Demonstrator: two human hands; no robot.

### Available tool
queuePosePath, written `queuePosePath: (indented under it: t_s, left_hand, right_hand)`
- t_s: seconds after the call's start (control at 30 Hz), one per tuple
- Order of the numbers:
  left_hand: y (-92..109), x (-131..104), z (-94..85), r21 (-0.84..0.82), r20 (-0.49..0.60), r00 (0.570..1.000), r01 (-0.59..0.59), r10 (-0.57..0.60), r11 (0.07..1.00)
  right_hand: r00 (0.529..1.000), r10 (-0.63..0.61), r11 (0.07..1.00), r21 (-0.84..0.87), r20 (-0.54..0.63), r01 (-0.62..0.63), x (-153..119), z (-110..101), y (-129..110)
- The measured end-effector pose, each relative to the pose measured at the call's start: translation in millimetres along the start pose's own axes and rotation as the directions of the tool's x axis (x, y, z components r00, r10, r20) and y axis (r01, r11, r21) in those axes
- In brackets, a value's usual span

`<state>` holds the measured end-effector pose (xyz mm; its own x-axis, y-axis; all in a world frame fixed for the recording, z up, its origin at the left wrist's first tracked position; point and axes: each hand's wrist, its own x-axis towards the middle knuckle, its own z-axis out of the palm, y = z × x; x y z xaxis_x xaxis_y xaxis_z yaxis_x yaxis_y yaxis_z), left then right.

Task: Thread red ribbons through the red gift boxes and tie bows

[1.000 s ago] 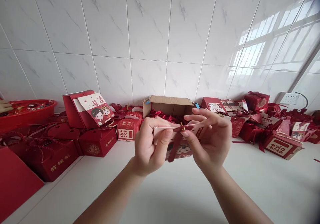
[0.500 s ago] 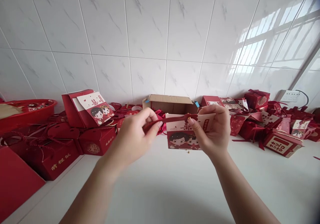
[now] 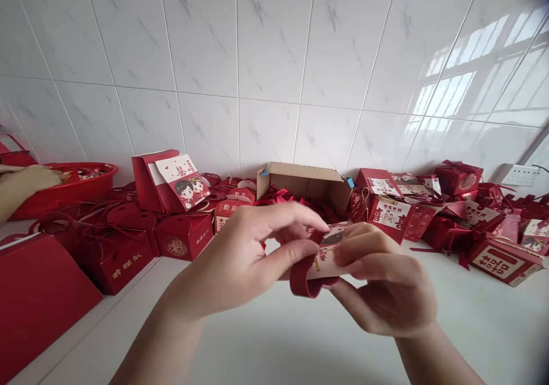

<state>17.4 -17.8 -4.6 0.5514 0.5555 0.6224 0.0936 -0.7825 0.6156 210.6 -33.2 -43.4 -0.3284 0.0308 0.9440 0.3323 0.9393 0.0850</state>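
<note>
The left hand (image 3: 240, 268) is closed in a pinch on a curled dark red strap (image 3: 302, 285); the right hand (image 3: 392, 285), fingers bent, grips the printed gift box (image 3: 329, 264), both above the white surface (image 3: 266, 345)

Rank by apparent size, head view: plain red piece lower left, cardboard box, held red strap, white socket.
1. Plain red piece, cut off by the frame
2. Cardboard box
Unranked: red strap, white socket; too alike, strap nearer.

Gold 前程似 marks a dark-red box (image 3: 122, 262), 囍 a couple-printed card (image 3: 182, 182), and 歡喜 a red carton (image 3: 227, 207).
</note>
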Motion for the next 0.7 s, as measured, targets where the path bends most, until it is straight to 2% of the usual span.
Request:
queuePosePath:
  t_s: [0.07, 0.17, 0.27, 0.33, 0.4, 0.47, 0.57, 0.7]
  left_hand:
    - [0.4, 0.1, -2.4, 0.087, 0.07, 0.996, -0.066, 0.06, 0.994]
    - [1.2, -0.2, -3.9, 0.158, 0.06, 0.992, -0.121, 0.112, 0.98]
    - [0.7, -0.4, -1.5, 0.179, -0.011, 0.987, -0.154, 0.158, 0.972]
    - [0.1, -0.2, 1.3, 0.185, -0.096, 0.979, -0.16, 0.18, 0.969]
    - [-0.1, 0.1, 4.0, 0.156, -0.189, 0.968, -0.135, 0.163, 0.979]
    - [0.3, 0.4, 6.4, 0.092, -0.238, 0.966, -0.085, 0.105, 0.992]
    - [1.3, 0.5, 9.6, 0.052, -0.226, 0.973, -0.03, 0.041, 0.998]
    - [1.2, -0.2, 13.6, 0.042, -0.203, 0.979, -0.028, 0.036, 0.999]
  right_hand:
    - [1.0, -0.007, 1.0, -0.007, -0.017, 0.007, 1.4, -1.7, -0.7]
    - [0.999, -0.008, 1.0, -0.022, -0.048, 0.007, 1.3, -3.8, 0.0]
    - [0.999, -0.01, 1.0, -0.029, -0.051, 0.008, -0.2, -5.5, 1.2]
    - [0.999, -0.005, 0.999, -0.042, -0.044, 0.003, -0.9, -6.4, 2.0]
    - [0.999, 0.01, 0.998, -0.06, -0.051, -0.013, -1.2, -6.9, 3.0]
    - [0.997, 0.027, 0.997, -0.07, -0.073, -0.032, -1.3, -6.8, 4.3]
    - [0.992, 0.066, 0.997, -0.044, -0.106, -0.071, -1.7, -5.3, 5.9]
    - [0.987, 0.107, 0.994, -0.002, -0.116, -0.108, -2.6, -4.2, 6.5]
